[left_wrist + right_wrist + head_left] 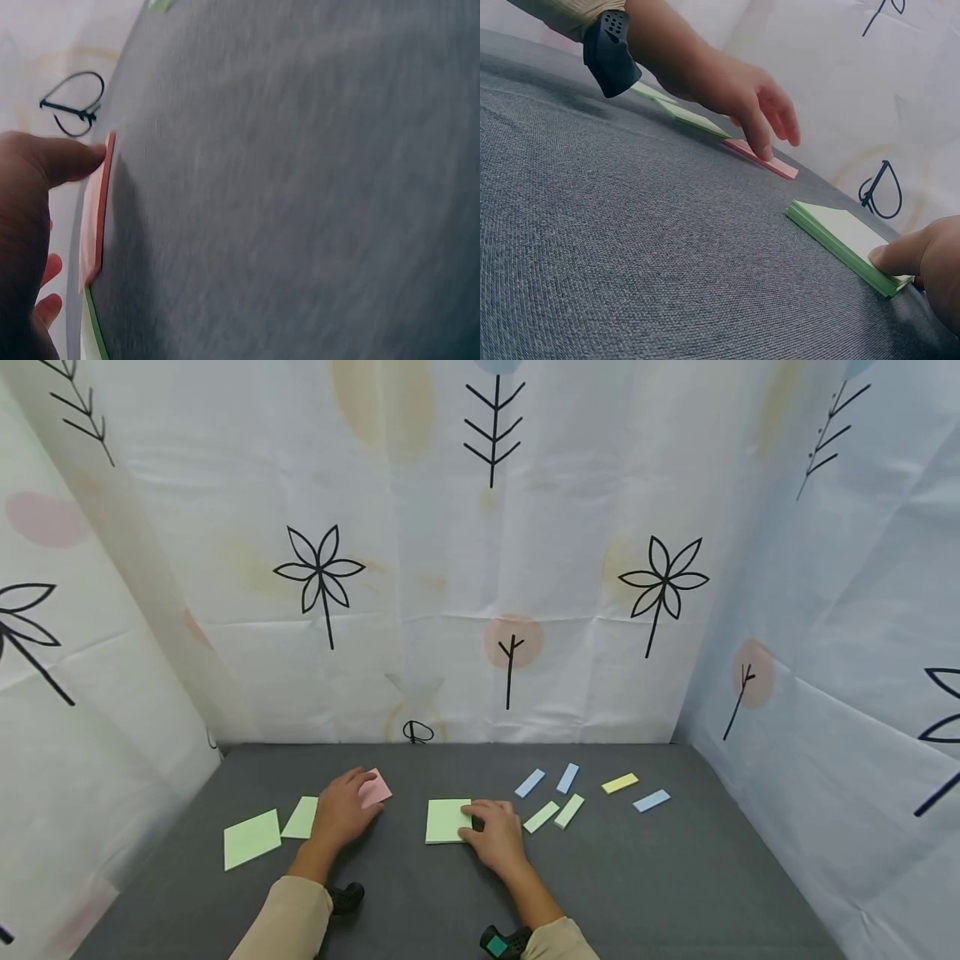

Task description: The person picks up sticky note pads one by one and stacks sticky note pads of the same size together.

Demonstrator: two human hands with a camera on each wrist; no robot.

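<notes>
A square light-green sticky-note pad [444,822], a thick stack, lies on the dark grey table. My right hand [497,837] holds it at its right side; the thumb [901,256] rests at one corner and a fingertip shows just beyond it. Farther left, my left hand [343,807] is at a pink sticky-note pad [376,788]. Its thumb [79,159] touches the pad's edge while the other fingers stand apart from the thumb. Two green sticky notes or pads, one larger [252,839] and one partly hidden [299,818], lie left of that hand.
Several small strips lie to the right of my right hand: blue ones [530,782], green ones [541,817] and a yellow one [620,783]. A white patterned curtain [420,527] stands behind the table [637,885] and along both sides.
</notes>
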